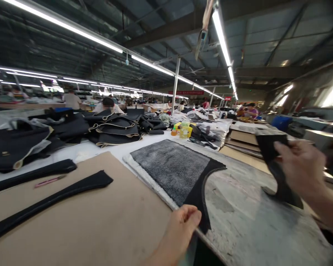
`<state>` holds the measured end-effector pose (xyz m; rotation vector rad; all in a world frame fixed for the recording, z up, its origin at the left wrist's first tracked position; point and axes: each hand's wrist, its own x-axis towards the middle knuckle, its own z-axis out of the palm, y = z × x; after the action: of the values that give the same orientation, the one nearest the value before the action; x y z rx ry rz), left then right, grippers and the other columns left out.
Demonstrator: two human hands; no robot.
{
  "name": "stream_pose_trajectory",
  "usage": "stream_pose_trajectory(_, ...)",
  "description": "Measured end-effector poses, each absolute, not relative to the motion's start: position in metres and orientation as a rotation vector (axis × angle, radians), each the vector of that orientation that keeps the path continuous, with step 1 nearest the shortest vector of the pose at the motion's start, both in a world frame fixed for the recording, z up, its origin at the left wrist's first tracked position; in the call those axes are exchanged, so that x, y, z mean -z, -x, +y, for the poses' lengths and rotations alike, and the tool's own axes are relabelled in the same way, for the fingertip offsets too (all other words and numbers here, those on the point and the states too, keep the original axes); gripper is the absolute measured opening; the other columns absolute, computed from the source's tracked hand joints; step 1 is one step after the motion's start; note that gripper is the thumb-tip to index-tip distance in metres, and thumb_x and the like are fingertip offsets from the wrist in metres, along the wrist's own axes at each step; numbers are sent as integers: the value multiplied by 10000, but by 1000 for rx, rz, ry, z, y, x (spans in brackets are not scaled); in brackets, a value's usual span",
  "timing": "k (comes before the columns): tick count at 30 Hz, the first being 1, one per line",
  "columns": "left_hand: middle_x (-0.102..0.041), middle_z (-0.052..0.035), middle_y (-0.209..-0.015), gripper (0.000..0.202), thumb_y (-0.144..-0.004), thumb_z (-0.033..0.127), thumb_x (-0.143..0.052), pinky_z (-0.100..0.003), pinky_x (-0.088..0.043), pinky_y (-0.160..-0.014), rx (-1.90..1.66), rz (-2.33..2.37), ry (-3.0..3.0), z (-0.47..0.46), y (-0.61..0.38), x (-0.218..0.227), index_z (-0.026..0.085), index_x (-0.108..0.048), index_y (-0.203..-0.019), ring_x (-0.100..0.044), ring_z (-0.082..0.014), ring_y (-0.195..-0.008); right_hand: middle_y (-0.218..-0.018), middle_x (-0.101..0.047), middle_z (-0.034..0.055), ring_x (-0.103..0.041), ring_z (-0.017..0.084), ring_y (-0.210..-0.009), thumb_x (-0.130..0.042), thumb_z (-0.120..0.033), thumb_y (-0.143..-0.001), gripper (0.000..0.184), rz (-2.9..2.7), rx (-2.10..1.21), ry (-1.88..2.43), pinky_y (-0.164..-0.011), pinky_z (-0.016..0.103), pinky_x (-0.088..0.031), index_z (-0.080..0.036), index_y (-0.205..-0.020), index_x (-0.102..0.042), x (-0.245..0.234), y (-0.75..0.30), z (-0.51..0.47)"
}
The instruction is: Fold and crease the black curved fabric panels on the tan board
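Note:
A dark grey fuzzy panel (pixel 169 166) with a smooth black curved border lies on the grey worn board (pixel 238 207) in front of me. My left hand (pixel 184 223) is closed at the panel's near edge, thumb and fingers pinched on its black border beside the board's rim. Raised at the right, my right hand (pixel 303 168) grips a black curved piece of material (pixel 270 146), which hangs down past the fingers above the board. Part of this piece is hidden behind the hand. A white fluffy layer (pixel 148 177) shows along the panel's left side.
Two long black padded strips (pixel 80 190) and a pink pen (pixel 50 181) lie on a tan board (pixel 122 221) at left. Behind are heaped black bag pieces (pixel 116 129), a yellow box (pixel 187 131) and small bottles (pixel 183 131). Stacked cardboard (pixel 244 138) stands at right. Several people work farther back.

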<state>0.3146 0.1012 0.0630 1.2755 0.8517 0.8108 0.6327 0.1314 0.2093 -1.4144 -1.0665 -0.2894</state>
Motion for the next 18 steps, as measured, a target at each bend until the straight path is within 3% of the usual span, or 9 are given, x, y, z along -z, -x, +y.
stream_pose_trajectory(4,-666,-164,-1012,548,-893,592,-496,-281,-490,-803,-885,783,-613,99,-259,-98,72,-576,-1047,-646,-188,-857,-611,-508,-17,-458,136,-527,-568,-465,-869,286,-1516,91,1334,-510,257,-335,-207,-750,-535,-148,-473,140)
stream_pose_trajectory(6,-671,-161,-949,597,-916,631,-402,-284,-507,-768,-933,816,-492,89,-219,-107,67,-583,-991,-653,-188,-815,-664,-550,-15,-525,134,-569,-464,-360,-950,213,-1822,-84,1197,-557,238,-372,-205,-812,-512,-118,-393,127)
stream_pose_trajectory(8,-670,-124,-881,581,-897,650,-428,-291,-520,-743,-998,872,-459,73,-173,-107,94,-596,-925,-651,-188,-783,-733,-593,4,-588,150,-652,-394,-238,-956,151,-2043,-191,1032,-599,238,-398,-202,-869,-511,-91,-323,106)
stream_pose_trajectory(13,-627,2,-706,365,-667,435,-774,-248,-495,-633,-1171,1261,-390,4,-67,-72,169,-568,-809,-601,-144,-661,-791,-604,45,-591,197,-703,-370,-89,-835,164,-2292,-250,570,-602,283,-454,-195,-845,-495,-38,-198,42)
stream_pose_trajectory(15,-631,14,-706,368,-577,334,-786,-228,-465,-591,-1216,1391,-317,-29,-38,-57,176,-558,-819,-593,-145,-675,-817,-622,47,-607,205,-732,-412,-105,-812,143,-2285,-335,400,-623,291,-495,-195,-867,-509,-23,-166,19)
stream_pose_trajectory(18,-644,4,-702,379,-496,243,-737,-239,-452,-582,-1286,1490,-223,-75,-7,-45,171,-560,-823,-588,-163,-679,-964,-666,61,-638,221,-896,-476,-187,-850,186,-2272,-354,87,-790,310,-535,-179,-1019,-552,-7,-144,2)
